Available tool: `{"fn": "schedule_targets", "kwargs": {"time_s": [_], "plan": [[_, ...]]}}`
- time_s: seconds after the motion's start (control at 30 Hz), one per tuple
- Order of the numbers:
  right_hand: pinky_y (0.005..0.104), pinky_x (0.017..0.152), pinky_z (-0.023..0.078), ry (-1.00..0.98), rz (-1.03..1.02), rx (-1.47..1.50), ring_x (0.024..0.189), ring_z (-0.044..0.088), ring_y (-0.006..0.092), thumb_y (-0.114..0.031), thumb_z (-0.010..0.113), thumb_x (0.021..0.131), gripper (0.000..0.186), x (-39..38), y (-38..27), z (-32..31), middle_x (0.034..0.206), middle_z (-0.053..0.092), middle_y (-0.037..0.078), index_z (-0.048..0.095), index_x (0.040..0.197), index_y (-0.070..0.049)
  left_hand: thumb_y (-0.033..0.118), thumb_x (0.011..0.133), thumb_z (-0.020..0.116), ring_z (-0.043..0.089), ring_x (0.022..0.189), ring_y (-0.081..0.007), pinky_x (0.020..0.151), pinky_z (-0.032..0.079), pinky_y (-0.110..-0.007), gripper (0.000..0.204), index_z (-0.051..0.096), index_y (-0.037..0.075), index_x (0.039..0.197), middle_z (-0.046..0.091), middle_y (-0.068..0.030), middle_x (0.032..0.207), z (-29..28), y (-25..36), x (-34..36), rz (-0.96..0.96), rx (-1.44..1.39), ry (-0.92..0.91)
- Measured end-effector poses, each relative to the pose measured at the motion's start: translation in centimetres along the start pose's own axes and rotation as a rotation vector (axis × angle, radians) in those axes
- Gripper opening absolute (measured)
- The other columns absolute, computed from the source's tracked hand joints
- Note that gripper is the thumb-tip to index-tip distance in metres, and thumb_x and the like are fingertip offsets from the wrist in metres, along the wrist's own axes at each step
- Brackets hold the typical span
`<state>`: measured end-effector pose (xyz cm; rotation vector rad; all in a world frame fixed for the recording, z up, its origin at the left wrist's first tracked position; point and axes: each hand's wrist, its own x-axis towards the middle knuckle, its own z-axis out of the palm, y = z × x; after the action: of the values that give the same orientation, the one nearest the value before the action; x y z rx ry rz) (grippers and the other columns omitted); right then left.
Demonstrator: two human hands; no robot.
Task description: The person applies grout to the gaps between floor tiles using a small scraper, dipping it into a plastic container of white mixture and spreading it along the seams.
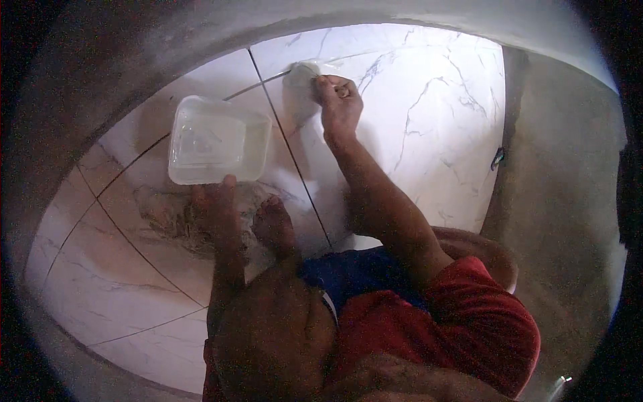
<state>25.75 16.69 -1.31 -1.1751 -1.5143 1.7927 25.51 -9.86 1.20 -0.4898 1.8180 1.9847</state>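
Note:
My left hand (218, 197) is at the near edge of a white translucent plastic container (209, 137), one finger or thumb up against its rim. The rest of that hand's fingers are dim or hidden. The container is squarish with rounded corners, and its open side faces up toward me. Farther off and to the right, my right hand (341, 107) is closed in a pinch. Beside its fingertips is a pale, translucent rounded thing (305, 72), whose kind I cannot make out. Something small and pale shows between the curled fingers.
A crumpled greyish thing (174, 214), perhaps cloth or plastic, lies on the marbled tiles below the container. My bare foot (274, 224) is beside it. A reddish-brown rounded rim (485, 258) shows behind my right arm. A grey wall (556, 167) bounds the right side.

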Motion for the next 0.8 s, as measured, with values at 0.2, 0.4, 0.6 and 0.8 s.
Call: {"fn": "schedule_targets", "kwargs": {"time_s": [0.2,0.4,0.6,0.8], "plan": [[0.0286,0.071,0.054,0.006,-0.039,-0.026,0.075,0.064,0.0157,-0.006,0.072,0.089,0.02,1.3,0.2,-2.2,0.085,0.067,0.01,0.058,0.101,0.004,0.008,0.08,0.069,0.054,0.116,-0.0281,0.104,0.041,-0.04,0.062,0.046,-0.002,0.137,0.057,-0.015,0.13,-0.5,-0.2,0.4,-0.057,0.104,-0.006],[0.0332,0.074,0.056,-0.167,-0.477,-0.837,0.082,0.07,0.0228,-0.013,0.072,0.089,0.023,3.2,-4.4,-2.0,0.093,0.072,0.015,0.062,0.107,-0.002,0.01,0.08,0.07,0.052,0.119,-0.0272,0.105,0.04,-0.04,0.064,0.045,-0.001,0.139,0.054,-0.0139,0.133,-3.4,-3.0,1.5,0.027,0.23,0.037],[0.0456,0.073,0.055,-0.297,-0.769,-1.29,0.087,0.066,0.0346,-0.017,0.066,0.09,0.022,4.9,-4.4,-2.2,0.094,0.069,0.013,0.062,0.11,-0.009,0.014,0.082,0.073,0.049,0.125,-0.0283,0.108,0.038,-0.042,0.068,0.042,0.0,0.141,0.051,-0.014,0.137,-4.4,-5.3,2.7,0.208,0.33,-0.03],[0.0414,0.075,0.056,-0.517,-0.955,-1.172,0.092,0.065,0.0308,-0.005,0.066,0.082,0.028,0.3,-1.8,-0.5,0.102,0.068,0.01,0.062,0.11,-0.009,0.016,0.086,0.071,0.049,0.127,-0.0293,0.108,0.039,-0.043,0.064,0.042,-0.001,0.14,0.051,-0.0151,0.139,-3.0,-2.5,1.3,0.131,0.091,0.006]]}}
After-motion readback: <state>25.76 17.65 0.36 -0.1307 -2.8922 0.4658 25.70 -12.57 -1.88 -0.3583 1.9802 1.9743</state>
